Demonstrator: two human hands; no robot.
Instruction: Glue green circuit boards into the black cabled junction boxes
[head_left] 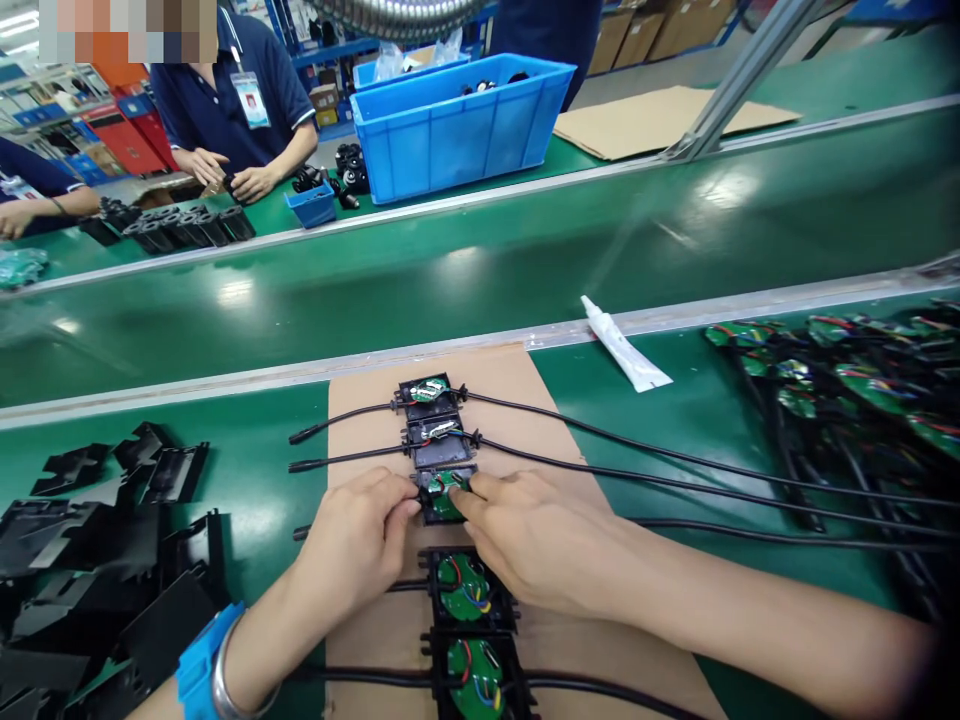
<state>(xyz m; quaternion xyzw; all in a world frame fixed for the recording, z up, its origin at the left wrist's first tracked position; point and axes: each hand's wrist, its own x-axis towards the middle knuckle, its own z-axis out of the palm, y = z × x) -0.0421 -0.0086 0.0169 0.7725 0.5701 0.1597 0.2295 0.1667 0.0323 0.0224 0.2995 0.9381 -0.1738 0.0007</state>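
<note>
A column of black plastic housings, each with a green circuit board, lies on a brown cardboard sheet (570, 600). My left hand (367, 535) has thumb and forefinger pinched at the left edge of the third housing (429, 512), where its black cable (302, 532) runs in; the exact grip is partly hidden. From the right, my right hand (525, 530) closes its fingertips on that housing's circuit board (444, 490). Above are two housings (426, 397) with cables out both sides. Nearer me lie two more boards (463, 588) in housings.
Loose black plastic housings (97, 560) are heaped on the left. Wired circuit boards (870, 385) pile up on the right. A white tube (624, 345) lies beyond the cardboard. Across the green conveyor belt (480, 270) are a blue bin (465, 130) and a co-worker's hands (255, 183).
</note>
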